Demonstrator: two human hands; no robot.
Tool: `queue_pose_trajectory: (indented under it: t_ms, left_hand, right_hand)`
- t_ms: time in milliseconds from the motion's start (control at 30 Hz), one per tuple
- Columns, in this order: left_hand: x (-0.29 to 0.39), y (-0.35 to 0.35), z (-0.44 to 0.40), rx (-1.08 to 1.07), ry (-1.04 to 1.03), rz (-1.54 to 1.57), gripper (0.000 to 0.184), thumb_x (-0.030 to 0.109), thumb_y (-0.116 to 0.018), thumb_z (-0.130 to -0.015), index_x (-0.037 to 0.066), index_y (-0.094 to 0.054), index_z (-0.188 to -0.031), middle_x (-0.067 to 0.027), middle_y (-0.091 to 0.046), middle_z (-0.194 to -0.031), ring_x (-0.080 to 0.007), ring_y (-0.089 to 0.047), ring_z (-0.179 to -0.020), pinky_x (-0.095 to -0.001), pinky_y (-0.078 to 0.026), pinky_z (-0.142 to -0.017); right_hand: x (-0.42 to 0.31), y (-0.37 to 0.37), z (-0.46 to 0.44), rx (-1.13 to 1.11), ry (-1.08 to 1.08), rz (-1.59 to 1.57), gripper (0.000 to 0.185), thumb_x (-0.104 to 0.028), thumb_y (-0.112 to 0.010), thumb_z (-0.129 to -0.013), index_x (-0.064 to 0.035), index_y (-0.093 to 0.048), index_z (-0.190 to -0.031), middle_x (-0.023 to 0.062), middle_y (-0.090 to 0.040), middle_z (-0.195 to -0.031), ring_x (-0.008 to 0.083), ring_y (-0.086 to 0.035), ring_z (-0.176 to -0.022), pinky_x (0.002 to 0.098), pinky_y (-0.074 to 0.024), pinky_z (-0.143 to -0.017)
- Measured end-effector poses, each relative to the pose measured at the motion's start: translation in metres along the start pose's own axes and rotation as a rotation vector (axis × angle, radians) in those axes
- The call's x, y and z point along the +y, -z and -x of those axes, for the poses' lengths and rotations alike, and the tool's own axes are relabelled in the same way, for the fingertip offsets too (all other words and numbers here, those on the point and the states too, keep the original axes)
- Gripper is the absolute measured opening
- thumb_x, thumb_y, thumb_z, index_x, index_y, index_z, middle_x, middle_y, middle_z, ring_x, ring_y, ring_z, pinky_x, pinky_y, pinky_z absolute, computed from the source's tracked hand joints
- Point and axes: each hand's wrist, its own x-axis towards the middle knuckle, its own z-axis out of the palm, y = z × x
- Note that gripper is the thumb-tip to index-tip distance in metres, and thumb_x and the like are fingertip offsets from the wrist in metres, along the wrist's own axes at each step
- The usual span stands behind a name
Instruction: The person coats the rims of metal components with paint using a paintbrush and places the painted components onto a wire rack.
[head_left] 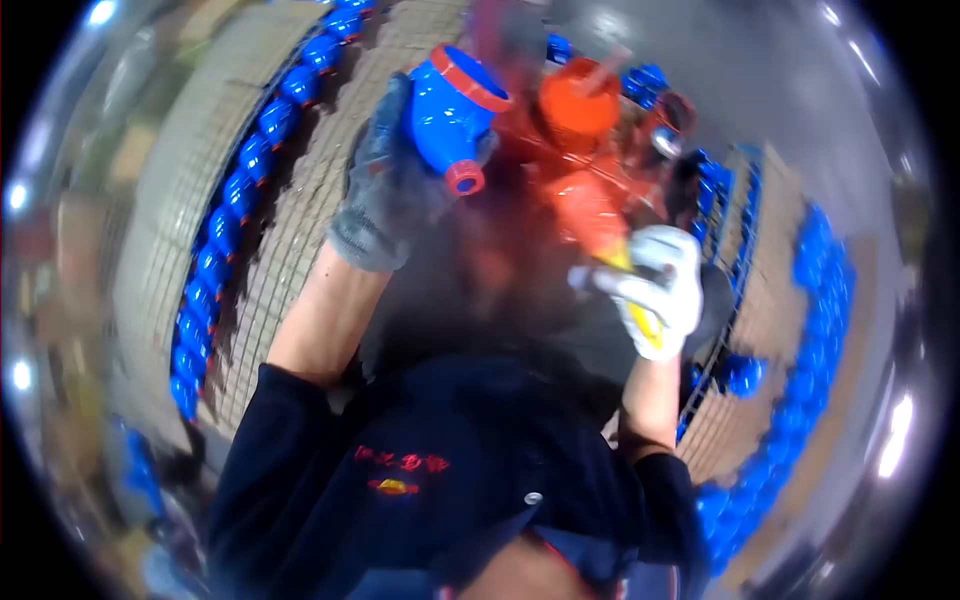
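Observation:
My left hand (385, 190), in a grey glove, is closed around the side of a blue bell-shaped housing (445, 115). This part has a wide red rim at its upper end and a small red collar around a hole at its lower end. On the right, my right hand (662, 285) wears a white glove and grips a yellow-handled brush (618, 256). The brush's far end blurs into the red behind it, so its bristles cannot be made out. Just beyond stands an orange-red container (580, 105) with a stick-like thing in it, on a red-smeared surface.
A long row of blue parts (240, 200) with red edges lines a mesh-covered rack (290, 190) on the left. More blue parts (810, 370) stand in rows on the right. A single blue part (742, 375) lies near my right forearm.

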Motion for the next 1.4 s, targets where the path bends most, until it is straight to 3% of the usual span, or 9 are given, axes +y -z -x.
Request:
queue_pose_trajectory:
  t_ms: [100, 300, 367, 567, 800, 1167, 1233, 1333, 1400]
  left_hand:
    - [0.044, 0.01, 0.047, -0.062, -0.166, -0.177, 0.054, 0.049, -0.059, -0.101, 0.007, -0.055, -0.133, -0.0108, -0.067, -0.119, -0.0246, -0.068, -0.104, -0.0414, -0.058, -0.092]
    - [0.104, 0.109, 0.22, 0.813, -0.526, -0.685, 0.065, 0.04, -0.081, -0.087, 0.007, -0.053, -0.136, -0.0112, -0.065, -0.121, -0.0214, -0.065, -0.109, -0.0382, -0.056, -0.092]
    - [0.111, 0.2, 0.347, 1.402, -0.378, -1.274, 0.089, 0.05, -0.09, -0.072, 0.005, -0.051, -0.138, -0.0139, -0.063, -0.125, -0.0225, -0.064, -0.112, -0.0374, -0.055, -0.093]
    - [0.132, 0.23, 0.494, 1.776, 0.129, -1.837, 0.089, 0.043, -0.092, -0.062, 0.005, -0.056, -0.134, -0.0214, -0.062, -0.121, -0.0361, -0.066, -0.108, -0.0453, -0.055, -0.092]
    - [0.174, 0.279, 0.541, 1.719, 0.238, -2.0, 0.086, 0.037, -0.089, -0.065, 0.007, -0.053, -0.137, -0.0234, -0.06, -0.125, -0.0409, -0.064, -0.111, -0.0464, -0.054, -0.093]
    - [0.182, 0.222, 0.467, 1.853, 0.583, -1.952, 0.074, 0.042, -0.078, -0.078, 0.013, -0.05, -0.14, -0.0248, -0.057, -0.138, -0.0456, -0.062, -0.117, -0.0511, -0.05, -0.099]
    - [0.172, 0.19, 0.425, 1.768, 0.147, -1.929, 0.074, 0.032, -0.078, -0.086, 0.0, -0.048, -0.145, -0.0276, -0.054, -0.144, -0.0389, -0.055, -0.131, -0.0462, -0.046, -0.107]
    - [0.207, 0.355, 0.453, 1.331, -0.372, -2.375, 0.076, 0.039, -0.07, -0.096, -0.007, -0.041, -0.15, -0.0285, -0.043, -0.154, -0.0377, -0.046, -0.14, -0.0433, -0.035, -0.118]
    - [0.182, 0.286, 0.325, 0.947, -0.568, -2.437, 0.072, 0.033, -0.071, -0.094, -0.006, -0.043, -0.148, -0.0267, -0.044, -0.152, -0.0369, -0.048, -0.138, -0.0425, -0.039, -0.114]
  right_hand:
    - [0.011, -0.001, -0.001, 0.138, -0.017, 0.062, 0.029, -0.004, -0.087, -0.057, -0.0107, -0.08, -0.085, 0.0111, -0.065, -0.1, 0.031, -0.063, -0.096, 0.0417, -0.052, -0.084]
    - [0.064, -0.006, -0.01, 0.062, 0.014, -0.001, 0.014, -0.009, -0.065, -0.096, 0.0029, -0.07, -0.102, 0.0213, -0.063, -0.109, 0.0348, -0.063, -0.1, 0.0444, -0.0519, -0.087]
    - [0.077, -0.017, -0.016, 0.028, -0.05, -0.01, 0.017, -0.01, -0.063, -0.098, 0.0053, -0.068, -0.105, 0.0216, -0.063, -0.112, 0.0337, -0.063, -0.101, 0.0437, -0.0519, -0.089]
    - [0.072, -0.059, -0.057, 0.051, 0.073, -0.07, 0.028, -0.018, -0.06, -0.1, 0.0074, -0.068, -0.11, 0.0221, -0.063, -0.113, 0.0332, -0.063, -0.105, 0.0416, -0.0524, -0.089]
    - [0.055, -0.078, -0.081, 0.044, 0.109, -0.105, 0.027, 0.013, -0.07, -0.084, 0.0005, -0.07, -0.107, 0.0161, -0.064, -0.115, 0.0296, -0.062, -0.111, 0.0412, -0.049, -0.1]
    - [0.048, -0.038, -0.047, 0.002, -0.013, 0.155, 0.016, 0.0, -0.077, -0.08, 0.0017, -0.076, -0.096, 0.0153, -0.07, -0.098, 0.029, -0.066, -0.095, 0.0377, -0.0524, -0.089]
    - [0.033, -0.029, -0.046, -0.001, 0.022, 0.23, 0.021, 0.001, -0.078, -0.073, -0.0015, -0.078, -0.094, 0.0137, -0.071, -0.091, 0.0281, -0.067, -0.091, 0.0376, -0.0533, -0.084]
    - [0.031, -0.005, -0.034, -0.22, 0.019, 0.582, 0.033, -0.015, -0.08, -0.068, -0.0215, -0.081, -0.101, 0.0044, -0.067, -0.08, 0.0261, -0.063, -0.078, 0.0379, -0.0517, -0.072]
    - [0.032, 0.016, -0.017, -0.13, -0.084, 0.528, 0.037, -0.016, -0.074, -0.074, -0.0273, -0.078, -0.109, 0.0037, -0.061, -0.081, 0.0256, -0.058, -0.075, 0.0384, -0.0481, -0.069]
